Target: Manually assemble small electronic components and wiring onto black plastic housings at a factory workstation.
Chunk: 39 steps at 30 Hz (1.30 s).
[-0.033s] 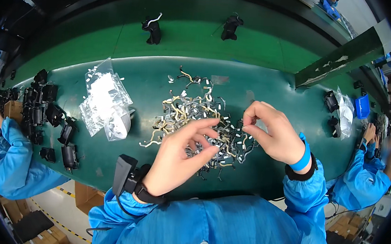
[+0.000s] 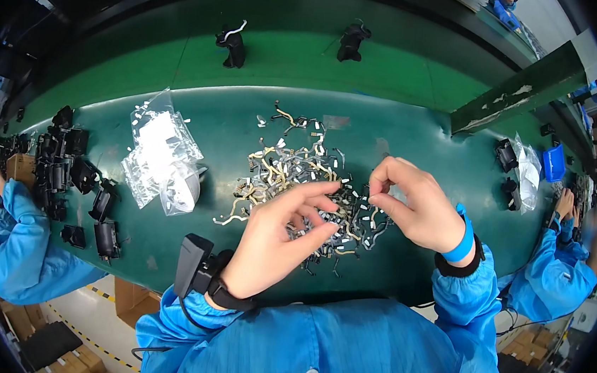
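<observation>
Above a loose pile of short cables with small connectors (image 2: 286, 164), my left hand (image 2: 273, 230) is held open, thumb and curved fingers apart with nothing visible between them. It covers the near left part of the pile. To the right of the pile, my right hand (image 2: 418, 200) is closed in a pinch, index fingertip and thumb together. Whatever is between those fingertips is too small or too hidden to make out. The cables are grey, black and cream, some with white tags. A dark band is on my left wrist and a blue one on my right.
Left of the pile lies a clear plastic bag with small white pieces (image 2: 167, 150). Several black housings (image 2: 59, 158) crowd farther left. Two black parts (image 2: 234, 49) stand on the green ledge. A green post (image 2: 519, 103) rises at right. Co-workers in blue sleeves (image 2: 24, 233) sit on both sides.
My left hand has shifted very slightly to the right. Everything else looks the same.
</observation>
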Motion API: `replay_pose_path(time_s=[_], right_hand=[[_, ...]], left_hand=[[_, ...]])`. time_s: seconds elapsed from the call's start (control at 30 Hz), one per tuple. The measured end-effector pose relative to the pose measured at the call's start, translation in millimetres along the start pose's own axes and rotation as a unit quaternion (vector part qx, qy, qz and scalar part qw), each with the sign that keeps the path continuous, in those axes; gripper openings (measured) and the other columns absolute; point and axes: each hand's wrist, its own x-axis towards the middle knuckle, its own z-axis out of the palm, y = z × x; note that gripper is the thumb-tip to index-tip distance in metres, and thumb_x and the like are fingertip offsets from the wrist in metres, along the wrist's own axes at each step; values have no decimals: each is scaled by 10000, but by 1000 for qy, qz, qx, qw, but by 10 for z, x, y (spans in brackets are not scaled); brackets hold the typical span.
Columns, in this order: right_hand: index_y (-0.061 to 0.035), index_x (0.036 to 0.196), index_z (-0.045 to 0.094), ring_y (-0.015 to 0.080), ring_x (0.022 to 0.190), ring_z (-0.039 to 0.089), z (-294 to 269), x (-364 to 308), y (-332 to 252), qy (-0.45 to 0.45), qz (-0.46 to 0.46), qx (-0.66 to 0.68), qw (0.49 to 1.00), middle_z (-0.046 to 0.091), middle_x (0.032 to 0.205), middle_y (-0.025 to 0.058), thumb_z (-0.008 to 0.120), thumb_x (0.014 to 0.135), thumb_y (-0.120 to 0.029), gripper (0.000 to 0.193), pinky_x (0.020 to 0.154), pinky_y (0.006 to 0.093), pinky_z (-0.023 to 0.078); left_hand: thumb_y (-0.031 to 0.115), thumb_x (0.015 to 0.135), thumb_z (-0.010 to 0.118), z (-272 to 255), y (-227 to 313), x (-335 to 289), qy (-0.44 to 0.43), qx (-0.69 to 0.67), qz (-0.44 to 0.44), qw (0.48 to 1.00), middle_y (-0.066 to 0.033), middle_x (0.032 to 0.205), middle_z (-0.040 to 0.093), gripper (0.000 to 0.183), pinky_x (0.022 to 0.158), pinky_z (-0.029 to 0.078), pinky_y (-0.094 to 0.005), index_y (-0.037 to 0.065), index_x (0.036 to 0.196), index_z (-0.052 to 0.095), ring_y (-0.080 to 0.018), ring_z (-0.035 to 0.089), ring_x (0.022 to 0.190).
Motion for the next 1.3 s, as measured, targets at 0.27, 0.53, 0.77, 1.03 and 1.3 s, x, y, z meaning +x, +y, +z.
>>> replay_pose_path(time_s=[0.27,0.53,0.77,1.03,1.3], right_hand=[[-7,913,534,179,821,548,78,52,-71,-57,31,124,990,571,870,71,597,875,-18,75,788,309,453],[-22,928,550,117,871,517,94,63,-49,-77,58,199,975,552,893,23,588,873,-1,70,786,269,434],[-33,908,598,107,674,532,430,-50,-104,70,37,165,983,597,782,27,734,813,-99,179,609,274,452],[-28,873,606,118,646,548,630,-22,-133,89,57,173,979,603,764,38,680,811,-39,97,605,274,454],[-20,1072,527,85,693,566,624,22,-136,23,87,258,962,600,782,17,604,853,28,236,635,244,463]], left_hand=[[11,834,700,48,-141,41,36,9,18,999,-63,927,694,225,640,494,-221,28,1058,693,-83,632,737],[-6,883,658,-5,-103,-3,27,-99,-84,991,-71,850,688,145,688,516,-217,-32,1025,665,-78,633,746],[91,938,624,-81,-127,-50,70,-314,-131,938,-95,863,695,166,693,560,-252,-35,1045,642,-126,672,746],[82,939,617,5,-76,-79,92,-223,-89,966,-81,844,687,137,675,541,-244,-35,998,654,-117,655,721],[88,941,613,-57,-93,-92,32,-347,-144,926,-56,802,661,132,635,517,-243,-30,993,643,-110,622,688]])
